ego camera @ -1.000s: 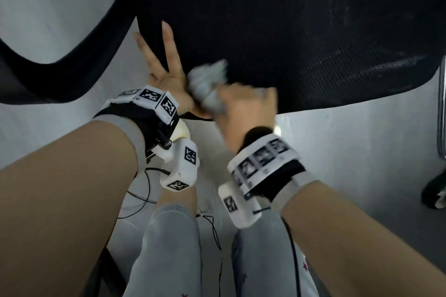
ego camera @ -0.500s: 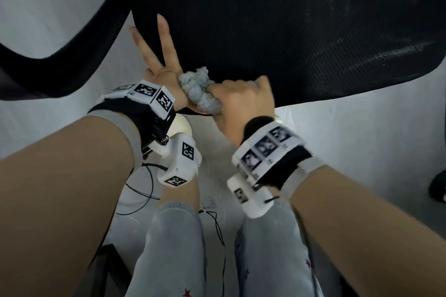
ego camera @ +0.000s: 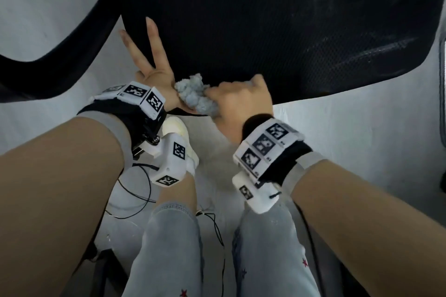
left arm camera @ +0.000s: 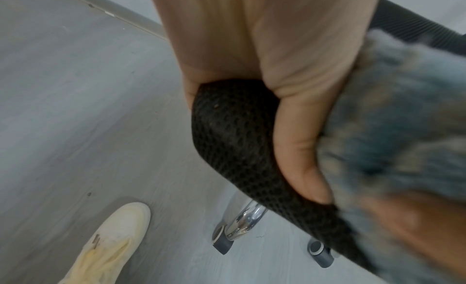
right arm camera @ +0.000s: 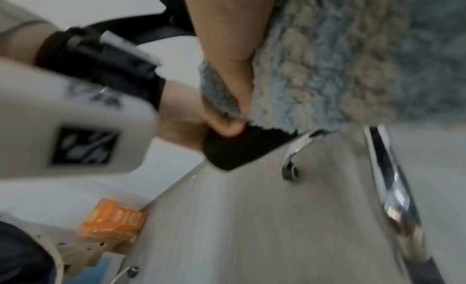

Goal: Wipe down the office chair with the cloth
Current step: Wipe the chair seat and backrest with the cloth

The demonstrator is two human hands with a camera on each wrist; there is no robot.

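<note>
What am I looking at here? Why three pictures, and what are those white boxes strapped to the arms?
No machine: a person is cleaning, filmed by three worn cameras. The big picture comes from a head camera looking down. The white boxes are wrist cameras; each gives one close-up. The left hand grips the front edge of the black mesh chair seat, fingers spread on top and thumb underneath. The right hand clutches a bunched grey-blue cloth against that edge. Below are the grey floor, a cream shoe and the chair's chrome legs.
</note>
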